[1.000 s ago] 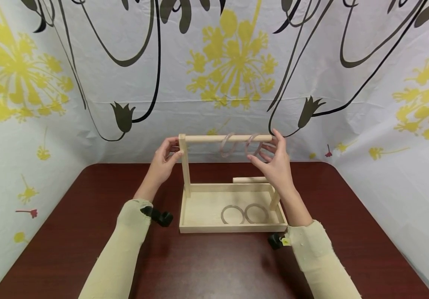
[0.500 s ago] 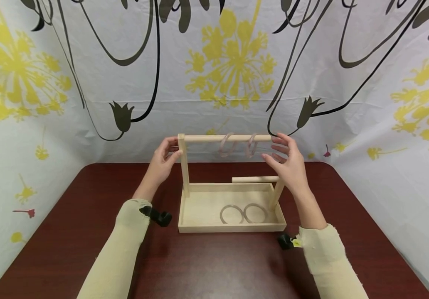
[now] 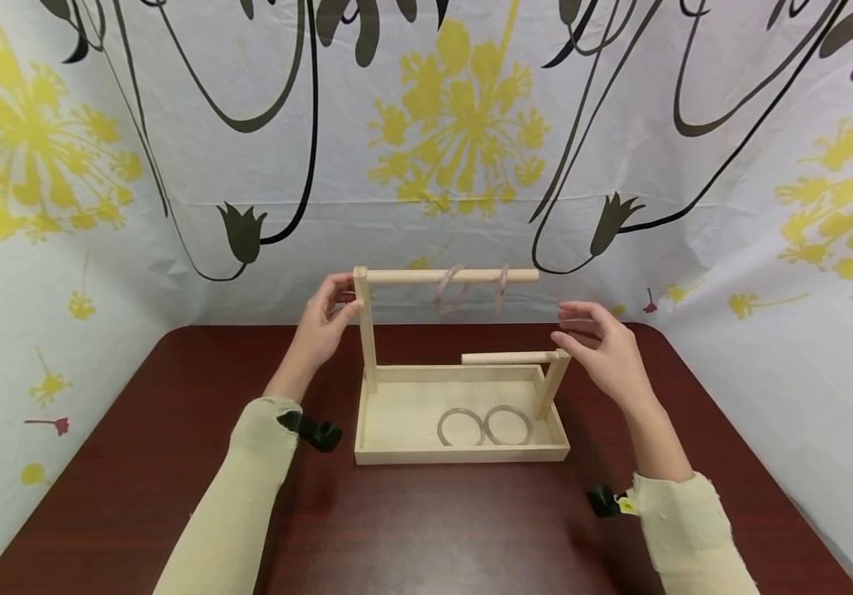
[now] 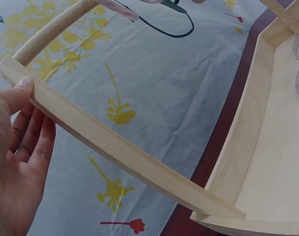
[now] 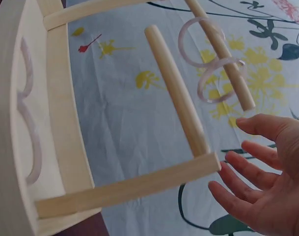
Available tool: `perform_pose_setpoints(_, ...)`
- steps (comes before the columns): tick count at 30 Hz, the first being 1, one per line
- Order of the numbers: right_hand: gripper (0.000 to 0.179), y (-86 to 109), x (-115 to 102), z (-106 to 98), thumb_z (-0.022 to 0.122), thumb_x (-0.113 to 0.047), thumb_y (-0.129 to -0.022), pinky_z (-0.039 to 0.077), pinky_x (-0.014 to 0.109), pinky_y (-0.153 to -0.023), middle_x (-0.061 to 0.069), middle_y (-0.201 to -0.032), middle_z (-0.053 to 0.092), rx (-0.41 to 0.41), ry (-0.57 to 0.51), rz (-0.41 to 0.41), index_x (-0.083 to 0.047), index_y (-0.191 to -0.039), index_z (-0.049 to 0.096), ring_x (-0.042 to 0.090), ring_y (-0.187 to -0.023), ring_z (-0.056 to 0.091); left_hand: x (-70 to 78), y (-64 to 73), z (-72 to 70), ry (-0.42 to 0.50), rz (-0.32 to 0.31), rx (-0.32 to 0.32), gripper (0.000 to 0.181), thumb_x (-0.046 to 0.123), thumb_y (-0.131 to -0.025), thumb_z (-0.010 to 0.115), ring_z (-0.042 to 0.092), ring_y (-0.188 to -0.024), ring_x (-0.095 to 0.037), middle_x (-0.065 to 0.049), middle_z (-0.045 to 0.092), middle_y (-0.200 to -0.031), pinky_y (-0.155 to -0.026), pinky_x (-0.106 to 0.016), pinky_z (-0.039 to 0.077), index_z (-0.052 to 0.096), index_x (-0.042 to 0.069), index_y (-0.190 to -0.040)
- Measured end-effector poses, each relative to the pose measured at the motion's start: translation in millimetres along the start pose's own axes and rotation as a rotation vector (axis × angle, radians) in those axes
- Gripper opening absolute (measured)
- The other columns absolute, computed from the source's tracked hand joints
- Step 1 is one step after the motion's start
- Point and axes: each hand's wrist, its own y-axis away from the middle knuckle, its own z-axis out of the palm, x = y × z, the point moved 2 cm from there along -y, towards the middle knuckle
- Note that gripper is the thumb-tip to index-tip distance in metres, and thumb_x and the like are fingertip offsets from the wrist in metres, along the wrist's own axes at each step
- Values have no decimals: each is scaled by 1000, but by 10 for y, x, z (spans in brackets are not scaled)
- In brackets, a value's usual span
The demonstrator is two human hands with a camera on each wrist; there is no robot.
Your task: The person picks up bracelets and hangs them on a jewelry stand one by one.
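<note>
A wooden stand has a shallow tray (image 3: 462,455), a tall post (image 3: 369,330) at its left and a short post (image 3: 552,384) at its right. My left hand (image 3: 316,326) grips the tall post near its top, thumb in front and fingers behind in the left wrist view. From that post an upper bar (image 3: 404,275) runs right, and two pale pinkish rings, one bangle-like ring (image 5: 180,44) and another ring (image 5: 201,88), hang on it. My right hand (image 3: 608,351) holds nothing; its fingers are spread and relaxed beside the short post's top.
A lower bar (image 3: 504,358) points left from the short post, its left end free. Two more rings lie side by side in the tray, one left ring (image 3: 440,426) and one right ring (image 3: 531,430). The stand sits on a dark red table (image 3: 426,529) before a patterned curtain (image 3: 307,165).
My right hand has drawn away from the right-hand hanging ring and the upper bar's end, moving right and down. That ring has turned edge-on on the bar. My left hand stays put.
</note>
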Motion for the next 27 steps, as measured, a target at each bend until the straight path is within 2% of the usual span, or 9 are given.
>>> perform_pose_setpoints(4,40,54,85,-15,71,-14,-93,48,5,-87,10,-118,66,-47,0,-2,-6,-131,61,-5,-103,61,2,0,0,3,5,-1,37,4,-101,54,54,-110,-12,-23,54,-129,-91,-18,47,47,-3,-137)
perform_pose_setpoints(7,37,82,148,-14,71,-12,-93,48,5,-84,1,-114,64,-68,-2,-9,-6,-128,62,-4,-102,62,0,-4,-2,4,7,-2,37,4,-101,54,54,-110,-12,-22,54,-129,-90,-17,47,47,-2,-137)
perform_pose_setpoints(14,32,137,241,-12,70,-15,-94,51,9,-80,-8,-111,65,-109,3,2,-7,-125,65,-8,-97,62,-6,-5,2,1,5,-3,37,4,-101,54,53,-110,-9,-22,54,-130,-91,-18,47,47,-3,-137)
perform_pose_setpoints(19,30,161,284,2,70,-15,-94,53,11,-78,-19,-106,65,-135,-43,12,-4,-122,66,-6,-93,64,2,-2,4,4,2,-1,37,3,-101,54,53,-110,-9,-23,54,-130,-91,-18,47,47,-3,-137)
perform_pose_setpoints(22,29,167,310,8,70,-13,-94,54,12,-77,-18,-106,67,-147,-73,11,-2,-120,66,-6,-92,65,5,-5,3,11,1,2,37,3,-101,54,54,-110,-9,-23,55,-130,-91,-18,47,47,-3,-137)
perform_pose_setpoints(27,27,176,328,27,69,-10,-94,54,13,-76,-4,-106,68,-163,-99,3,-1,-120,66,-4,-89,65,-1,-10,-4,13,-2,0,37,2,-101,54,53,-110,-10,-23,55,-130,-91,-19,47,46,-2,-137)
